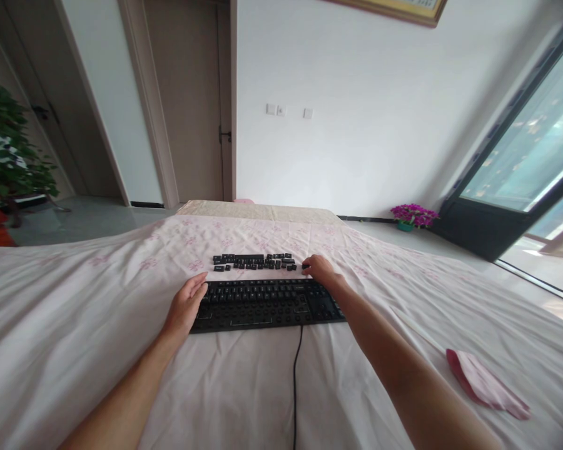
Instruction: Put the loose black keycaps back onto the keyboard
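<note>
A black keyboard [258, 310] lies on the cloth-covered surface, with its upper rows of keys in place and its lower rows bare of caps. My left hand [187, 303] grips the keyboard's left end, thumb and fingers near its upper corner. Just beyond the keyboard, several loose black keycaps [248, 258] are spread in rough rows. To the right of them, my right hand [321, 270] is closed, its fingertips on a small black keycap [304, 267]. My right forearm passes over the keyboard's right end and hides part of it.
A black cable [296, 387] runs from the keyboard toward me. The pale flowered cloth [244, 400] has folds all over. A pink cloth item [485, 382] lies at the right. Beyond stand a white wall, doors, a leafy plant [9, 147] and purple flowers [413, 215].
</note>
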A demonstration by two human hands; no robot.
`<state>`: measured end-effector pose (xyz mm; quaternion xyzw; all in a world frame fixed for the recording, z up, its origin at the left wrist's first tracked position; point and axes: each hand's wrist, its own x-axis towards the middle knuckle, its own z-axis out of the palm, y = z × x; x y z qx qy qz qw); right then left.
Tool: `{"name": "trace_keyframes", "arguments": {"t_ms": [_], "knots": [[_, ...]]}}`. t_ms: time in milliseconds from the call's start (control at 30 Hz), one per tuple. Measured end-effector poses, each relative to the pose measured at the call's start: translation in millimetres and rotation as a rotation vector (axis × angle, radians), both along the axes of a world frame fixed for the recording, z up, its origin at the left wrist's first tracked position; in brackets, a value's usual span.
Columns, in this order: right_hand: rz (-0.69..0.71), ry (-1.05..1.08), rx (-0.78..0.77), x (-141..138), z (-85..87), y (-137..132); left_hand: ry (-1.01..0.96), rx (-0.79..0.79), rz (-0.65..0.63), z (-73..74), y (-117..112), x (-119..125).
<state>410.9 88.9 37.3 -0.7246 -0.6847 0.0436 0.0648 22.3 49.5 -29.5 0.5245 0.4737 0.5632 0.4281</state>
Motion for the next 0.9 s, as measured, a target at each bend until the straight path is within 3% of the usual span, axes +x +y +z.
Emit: {"name": "trace_keyframes", "arguments": {"t_ms": [233,333,500,900], "knots": [[0.073,0.13,0.179,-2,17.6,-47,0.008,-0.009,-0.002,1.5,-1,1],[0.171,0.211,0.246,-10,17.1,-79,0.016,-0.009,-0.002,2.5,-2,1],[0.311,0.121,0.255,-26,10.3,-116,0.018,0.001,-0.013,3.7,-3,1],[0.321,-0.06,0.252,-42,9.2,-124,-0.002,-0.006,-0.01,5.3,-4,1]]}}
